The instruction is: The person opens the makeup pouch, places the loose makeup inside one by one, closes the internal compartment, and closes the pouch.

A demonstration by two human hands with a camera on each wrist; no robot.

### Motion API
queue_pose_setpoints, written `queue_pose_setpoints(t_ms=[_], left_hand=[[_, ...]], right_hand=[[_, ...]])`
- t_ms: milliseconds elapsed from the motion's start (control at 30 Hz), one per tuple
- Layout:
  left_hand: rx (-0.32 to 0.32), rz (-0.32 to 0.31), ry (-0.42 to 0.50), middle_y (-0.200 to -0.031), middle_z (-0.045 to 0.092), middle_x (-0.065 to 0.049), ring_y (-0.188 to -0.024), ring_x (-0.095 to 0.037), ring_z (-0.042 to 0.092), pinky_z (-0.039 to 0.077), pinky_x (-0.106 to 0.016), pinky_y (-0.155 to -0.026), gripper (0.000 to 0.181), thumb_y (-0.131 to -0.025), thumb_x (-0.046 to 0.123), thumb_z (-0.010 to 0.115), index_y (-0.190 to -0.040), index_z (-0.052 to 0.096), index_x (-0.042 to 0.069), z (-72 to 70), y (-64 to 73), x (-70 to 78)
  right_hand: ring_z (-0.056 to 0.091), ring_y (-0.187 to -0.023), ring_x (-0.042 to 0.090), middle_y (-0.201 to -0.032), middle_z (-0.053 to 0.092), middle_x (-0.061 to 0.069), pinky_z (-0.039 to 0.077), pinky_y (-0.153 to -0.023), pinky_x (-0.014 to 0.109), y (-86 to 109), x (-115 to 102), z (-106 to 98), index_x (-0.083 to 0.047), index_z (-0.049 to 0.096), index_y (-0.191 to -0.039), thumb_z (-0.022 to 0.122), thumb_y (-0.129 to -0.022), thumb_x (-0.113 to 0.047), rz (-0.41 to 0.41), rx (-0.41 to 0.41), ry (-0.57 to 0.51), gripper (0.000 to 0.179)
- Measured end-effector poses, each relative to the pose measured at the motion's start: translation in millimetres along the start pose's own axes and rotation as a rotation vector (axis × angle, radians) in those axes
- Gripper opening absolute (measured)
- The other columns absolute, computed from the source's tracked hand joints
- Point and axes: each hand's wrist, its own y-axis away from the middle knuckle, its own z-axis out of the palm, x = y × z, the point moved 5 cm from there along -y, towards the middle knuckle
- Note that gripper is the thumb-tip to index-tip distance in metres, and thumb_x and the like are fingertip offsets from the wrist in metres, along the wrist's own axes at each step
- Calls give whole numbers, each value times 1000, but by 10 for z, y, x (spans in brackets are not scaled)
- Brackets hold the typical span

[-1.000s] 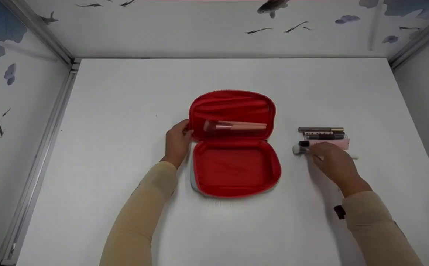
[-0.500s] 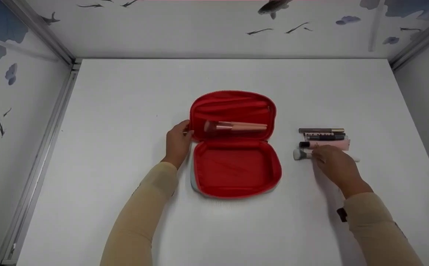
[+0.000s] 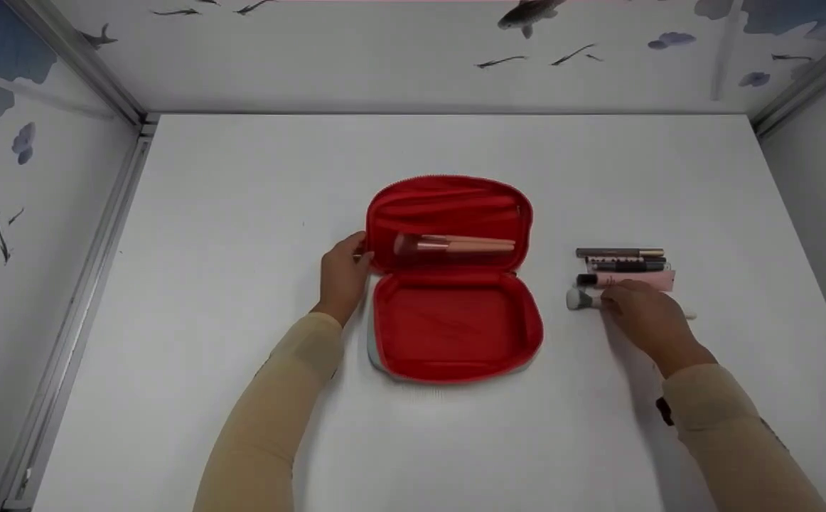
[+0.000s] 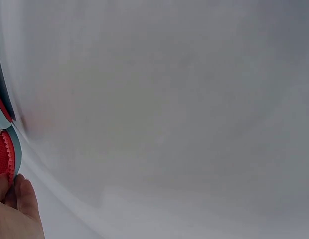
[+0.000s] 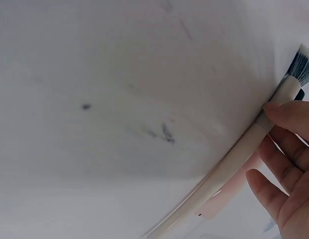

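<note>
A red-lined cosmetic bag (image 3: 456,326) lies unzipped and spread out on the table, its lid folded back. At the lid's left edge my left hand (image 3: 342,276) pinches the zipper rim, which the left wrist view shows with the thumb over the red teeth (image 4: 11,157). A makeup brush (image 3: 453,244) with a pinkish handle lies across the lid's lining. To the right, my right hand (image 3: 644,318) pinches a white-handled makeup brush (image 5: 227,167) near its ferrule; its dark-and-white bristles point left in the head view. The hand hides the middle of this handle.
Just beyond the right hand lie a pink tube (image 3: 651,280) with a black cap, a dark pencil-like stick (image 3: 612,252) and other slim cosmetics (image 3: 630,267), side by side. The white table (image 3: 242,178) is bordered by patterned wall panels (image 3: 384,57).
My right hand has drawn the white-handled brush slightly toward me, away from the pink tube. The left hand stays at the lid's edge.
</note>
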Motion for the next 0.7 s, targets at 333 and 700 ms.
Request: queue_pose_setpoints(t_ms=[333,700], left_hand=[[9,7,-16,-114,67,-12,-105,-24,63,50,-33,-90,31,-92,1,61,-123,63,4,1,-3,1],[7,9,13,-116,66,-13,-106,-24,62,49,-33,-92,33,-93,2,60,-126,61,3,-3,13,2]], right_hand=[[61,-96,34,-101,66,18,49,-82,53,-11,-11,16,4,65,-107,62,-90,-3,-3,-25,6,18],[61,-90,31,-99,66,17,50,-81,52,-18,-123,-65,3,65,-107,62,-91,-6,-8,32,-29,19]])
